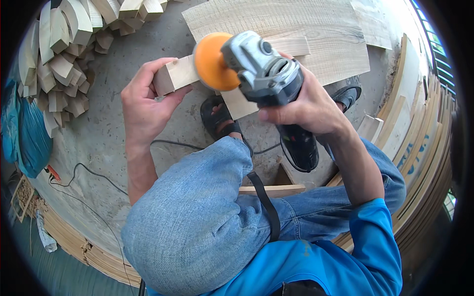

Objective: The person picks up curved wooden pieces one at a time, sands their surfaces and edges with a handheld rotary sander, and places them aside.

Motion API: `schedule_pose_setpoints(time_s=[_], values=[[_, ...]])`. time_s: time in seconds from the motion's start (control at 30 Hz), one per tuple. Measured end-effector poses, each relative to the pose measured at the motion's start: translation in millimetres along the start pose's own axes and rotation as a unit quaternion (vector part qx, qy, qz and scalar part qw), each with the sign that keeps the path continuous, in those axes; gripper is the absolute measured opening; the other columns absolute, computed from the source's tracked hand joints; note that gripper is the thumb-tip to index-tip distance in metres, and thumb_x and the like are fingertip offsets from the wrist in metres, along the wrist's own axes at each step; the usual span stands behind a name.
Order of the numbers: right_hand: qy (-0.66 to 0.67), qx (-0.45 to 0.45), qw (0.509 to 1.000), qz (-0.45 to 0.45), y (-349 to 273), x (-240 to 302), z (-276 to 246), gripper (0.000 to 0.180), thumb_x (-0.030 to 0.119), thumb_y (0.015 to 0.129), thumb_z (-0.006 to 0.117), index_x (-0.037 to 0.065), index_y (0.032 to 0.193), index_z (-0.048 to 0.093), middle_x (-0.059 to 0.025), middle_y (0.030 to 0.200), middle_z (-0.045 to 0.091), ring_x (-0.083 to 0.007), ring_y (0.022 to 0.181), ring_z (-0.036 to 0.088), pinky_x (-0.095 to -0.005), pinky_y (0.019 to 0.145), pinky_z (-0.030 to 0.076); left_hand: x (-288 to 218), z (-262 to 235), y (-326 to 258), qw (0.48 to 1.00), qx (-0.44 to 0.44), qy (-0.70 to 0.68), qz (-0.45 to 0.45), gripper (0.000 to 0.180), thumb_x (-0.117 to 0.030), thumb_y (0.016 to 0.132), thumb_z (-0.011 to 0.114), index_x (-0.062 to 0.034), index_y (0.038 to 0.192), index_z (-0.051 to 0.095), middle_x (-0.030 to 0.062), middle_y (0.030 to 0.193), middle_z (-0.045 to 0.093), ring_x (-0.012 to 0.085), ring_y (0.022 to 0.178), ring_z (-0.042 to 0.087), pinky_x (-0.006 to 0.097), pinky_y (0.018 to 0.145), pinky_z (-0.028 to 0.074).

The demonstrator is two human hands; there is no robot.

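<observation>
- The left hand (147,102) has its thumb and fingers pinched around one end of a pale wooden block (183,73), holding it off the floor.
- The right hand (316,101) is wrapped firmly round an angle grinder (264,74), to the right of the left hand.
- The grinder's orange disc (216,61) sits between the two hands, covering part of the block; from here I can't tell whether it is touching or spinning.
- I'd judge this piece to be mid-work: the end by the left hand looks cleanly cut, but the stretch behind the disc is hidden, so its finish is unknown.
- Beyond the left hand, up and to its left, lies a big stack of curved wooden pieces (64,37); whether those are finished or waiting, I can't say.
- Just beyond the right hand lies a wide board (326,24).
</observation>
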State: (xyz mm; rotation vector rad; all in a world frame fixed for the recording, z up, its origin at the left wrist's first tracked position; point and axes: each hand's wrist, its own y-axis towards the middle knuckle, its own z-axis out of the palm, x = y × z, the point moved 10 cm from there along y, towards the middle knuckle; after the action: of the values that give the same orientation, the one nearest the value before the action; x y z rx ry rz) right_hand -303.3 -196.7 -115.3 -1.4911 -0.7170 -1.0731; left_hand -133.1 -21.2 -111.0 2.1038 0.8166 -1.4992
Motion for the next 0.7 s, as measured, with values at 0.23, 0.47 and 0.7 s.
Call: schedule_pose_setpoints(time_s=[0.23,0.47,0.7], values=[[-0.031,-0.118,0.986,0.115,-27.9,-26.7,-57.4,0.065,0.024,0.071,0.085,-0.001,0.123,0.056,-0.0080,0.099,0.065,-0.0193,0.092,0.066,-0.0352,0.083,0.055,5.8,-5.3,-2.5,1.000,-0.004,0.012,-0.026,0.049,0.010,0.077,0.083,-0.0012,0.123,0.067,0.0065,0.110,0.071,0.0135,0.099,0.071,0.027,0.081,0.063],[-0.040,-0.191,0.971,0.135,-45.4,-35.4,-92.9,0.048,0.024,0.074,0.084,0.001,0.108,0.059,-0.0062,0.086,0.065,-0.0160,0.075,0.066,-0.0322,0.069,0.056,8.7,-10.3,-4.5,1.000,-0.015,0.013,-0.024,0.049,0.011,0.078,0.082,-0.0011,0.123,0.067,0.0059,0.110,0.071,0.0115,0.096,0.070,0.025,0.079,0.062],[0.005,-0.038,0.999,0.030,-20.3,-13.6,-24.0,0.088,0.023,0.066,0.088,-0.004,0.139,0.048,-0.0109,0.109,0.067,-0.0228,0.100,0.066,-0.0351,0.096,0.054,8.0,-9.8,-4.1,0.999,-0.015,0.001,-0.030,0.049,0.011,0.078,0.082,-0.0011,0.123,0.067,0.0052,0.111,0.071,0.0109,0.097,0.069,0.025,0.079,0.060]])
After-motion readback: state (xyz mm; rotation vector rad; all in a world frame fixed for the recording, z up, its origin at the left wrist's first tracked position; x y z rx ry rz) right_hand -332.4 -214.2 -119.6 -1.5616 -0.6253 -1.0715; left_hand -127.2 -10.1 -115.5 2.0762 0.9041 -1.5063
